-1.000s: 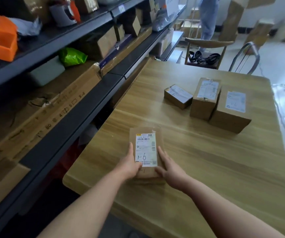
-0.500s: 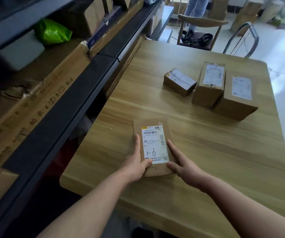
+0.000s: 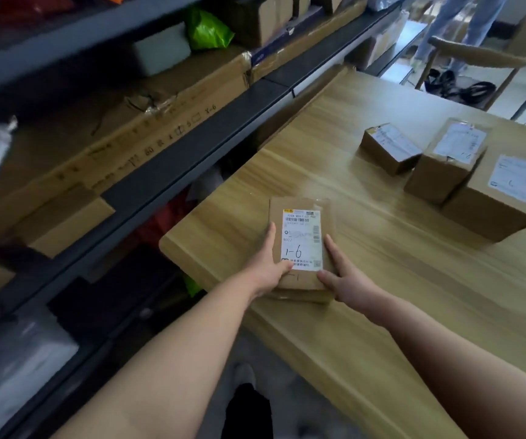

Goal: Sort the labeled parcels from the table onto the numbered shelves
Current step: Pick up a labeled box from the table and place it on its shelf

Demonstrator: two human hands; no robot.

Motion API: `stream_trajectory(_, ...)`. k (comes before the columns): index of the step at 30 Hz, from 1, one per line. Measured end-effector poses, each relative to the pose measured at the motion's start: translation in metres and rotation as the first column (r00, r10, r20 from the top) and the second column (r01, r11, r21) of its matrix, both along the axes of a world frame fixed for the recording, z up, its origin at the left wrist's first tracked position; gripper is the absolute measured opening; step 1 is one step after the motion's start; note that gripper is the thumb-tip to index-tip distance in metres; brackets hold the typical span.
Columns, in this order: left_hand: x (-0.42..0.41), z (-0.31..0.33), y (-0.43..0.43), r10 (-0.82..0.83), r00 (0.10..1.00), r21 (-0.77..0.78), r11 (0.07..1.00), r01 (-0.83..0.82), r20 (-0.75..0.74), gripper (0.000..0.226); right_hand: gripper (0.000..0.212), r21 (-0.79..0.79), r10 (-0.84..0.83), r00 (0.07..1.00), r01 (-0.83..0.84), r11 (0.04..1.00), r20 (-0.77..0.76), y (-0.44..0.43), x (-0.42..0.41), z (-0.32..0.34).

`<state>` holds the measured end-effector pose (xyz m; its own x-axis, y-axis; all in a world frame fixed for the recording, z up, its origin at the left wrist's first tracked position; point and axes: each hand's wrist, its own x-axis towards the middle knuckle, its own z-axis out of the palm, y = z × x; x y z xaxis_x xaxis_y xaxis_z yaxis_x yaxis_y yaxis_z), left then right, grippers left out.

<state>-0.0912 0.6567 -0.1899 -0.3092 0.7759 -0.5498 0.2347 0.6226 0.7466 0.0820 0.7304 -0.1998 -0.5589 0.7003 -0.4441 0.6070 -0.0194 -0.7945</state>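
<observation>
Parcel 1-6 (image 3: 301,245), flat and brown, lies on the surface (image 3: 382,312), not yet shelved. Three boxed parcels (image 3: 448,160) sit beyond it to its right, so I judge that most of the sorting is left. The shelves (image 3: 192,144) run along its left. The grip is two-handed: the left hand (image 3: 268,267) and right hand (image 3: 344,280) each clasp a side edge at its near end, thumbs on top, fingers close together.
</observation>
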Motion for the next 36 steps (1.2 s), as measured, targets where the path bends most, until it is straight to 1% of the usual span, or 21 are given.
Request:
stream_trajectory(2,0.013,-0.002,-0.032,0.071,0.997,0.002,0.997,-0.071,0.018,0.092,0.077,-0.010,0.084,0.996,-0.084,0.996,0.008,-0.020,0.013,0.001)
stream_trajectory(5,0.042,-0.002,-0.081,0.189,0.982,-0.011,0.982,-0.189,0.004,0.094,0.076,-0.012,0.191,0.981,-0.191,0.982,0.027,-0.049,0.034,0.005)
stream_trajectory(8,0.066,0.005,-0.127,0.340,0.940,-0.011,0.940,-0.340,0.002,0.092,0.075,0.040,0.325,0.944,-0.328,0.944,0.064,-0.075,0.039,0.018)
stream_trajectory(11,0.078,0.015,-0.178,0.480,0.876,0.000,0.877,-0.480,0.041,0.088,0.072,0.141,0.502,0.847,-0.526,0.839,0.172,-0.106,0.029,0.036)
stream_trajectory(13,0.083,0.027,-0.218,0.585,0.810,0.006,0.810,-0.586,0.047,0.086,0.071,0.193,0.600,0.775,-0.631,0.752,0.199,-0.132,0.017,0.044)
stream_trajectory(15,0.087,0.042,-0.259,0.690,0.723,0.028,0.722,-0.691,0.045,0.086,0.071,0.249,0.676,0.716,-0.696,0.673,0.174,-0.163,0.002,0.051)
stream_trajectory(18,0.095,0.062,-0.328,0.822,0.569,0.082,0.567,-0.820,0.015,0.086,0.070,0.290,0.781,0.618,-0.767,0.573,0.093,-0.221,-0.023,0.063)
stream_trajectory(21,0.108,0.082,-0.404,0.913,0.405,0.141,0.407,-0.902,-0.048,0.084,0.071,0.338,0.889,0.452,-0.850,0.404,0.077,-0.289,-0.050,0.075)
stream_trajectory(24,0.129,0.101,-0.485,0.977,0.205,0.199,0.212,-0.957,-0.055,0.083,0.070,0.390,0.962,0.266,-0.893,0.223,0.060,-0.370,-0.069,0.093)
stream_trajectory(26,0.148,0.113,-0.542,0.996,0.070,0.228,0.081,-0.970,-0.054,0.082,0.071,0.413,0.988,0.148,-0.904,0.113,0.054,-0.431,-0.074,0.105)
stream_trajectory(29,0.180,0.130,-0.628,0.987,-0.132,0.295,-0.099,-0.950,-0.092,0.080,0.071,0.424,1.000,0.004,-0.906,-0.008,0.028,-0.530,-0.072,0.123)
stream_trajectory(33,0.219,0.154,-0.734,0.936,-0.320,0.313,-0.262,-0.913,-0.148,0.079,0.072,0.410,0.983,-0.161,-0.905,-0.113,-0.083,-0.651,-0.059,0.150)
stream_trajectory(36,0.244,0.170,-0.811,0.892,-0.415,0.321,-0.346,-0.882,-0.181,0.080,0.071,0.405,0.961,-0.249,-0.896,-0.182,-0.119,-0.735,-0.049,0.165)
